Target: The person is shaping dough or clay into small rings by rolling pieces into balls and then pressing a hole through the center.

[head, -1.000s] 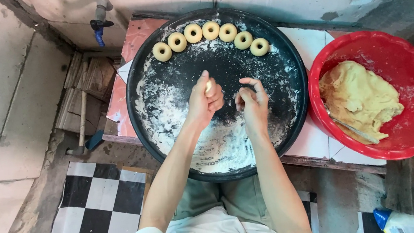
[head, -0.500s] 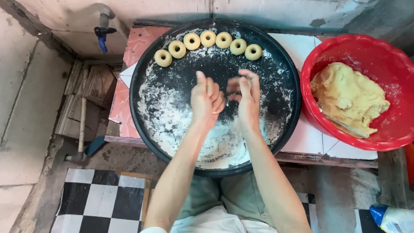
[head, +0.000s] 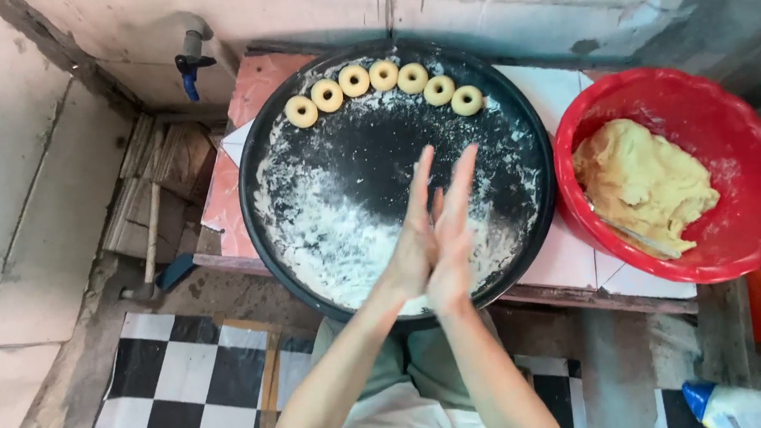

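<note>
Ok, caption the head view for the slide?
Left hand and right hand pressed together over a floured black tray.

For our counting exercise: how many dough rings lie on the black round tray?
7, in an arc along the tray's far rim. None seems hidden.

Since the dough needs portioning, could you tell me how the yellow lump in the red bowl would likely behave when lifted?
The dough lump looks soft and slumped, so it would probably sag and stretch. Its moist surface may stick to fingers. Filling much of the red bowl, it is probably fairly heavy.
</note>
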